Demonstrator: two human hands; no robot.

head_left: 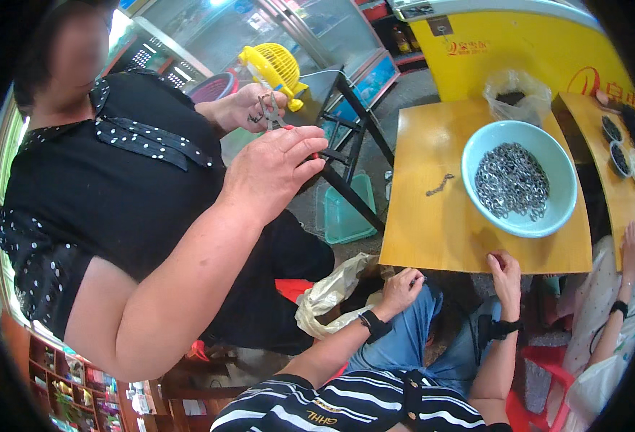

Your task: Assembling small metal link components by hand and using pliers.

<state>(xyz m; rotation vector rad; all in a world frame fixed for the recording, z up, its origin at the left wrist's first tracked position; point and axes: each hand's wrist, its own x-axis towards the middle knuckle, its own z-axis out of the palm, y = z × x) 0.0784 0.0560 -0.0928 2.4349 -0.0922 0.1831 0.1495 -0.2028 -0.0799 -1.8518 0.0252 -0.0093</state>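
Note:
My left hand [402, 291] is closed, resting by my knee below the table's front edge. A small dark piece shows at its fingertips, too small to name. At the front edge of the yellow wooden table [425, 234], my right hand [504, 277] has its thumb and fingers pressed together; I cannot make out anything between them. Beyond it stands a light blue bowl [569, 189] holding many small dark metal rings [512, 180]. A short linked strip of metal pieces [441, 185] lies on the table to the bowl's left.
At my left a person in black [137, 158] grips pliers [270, 114] and a small dark piece. A pale plastic bag [328, 299] hangs by my left arm. Behind the bowl sits a clear bag [519, 97]. Another person's hand [631, 248] rests at a second table [595, 122].

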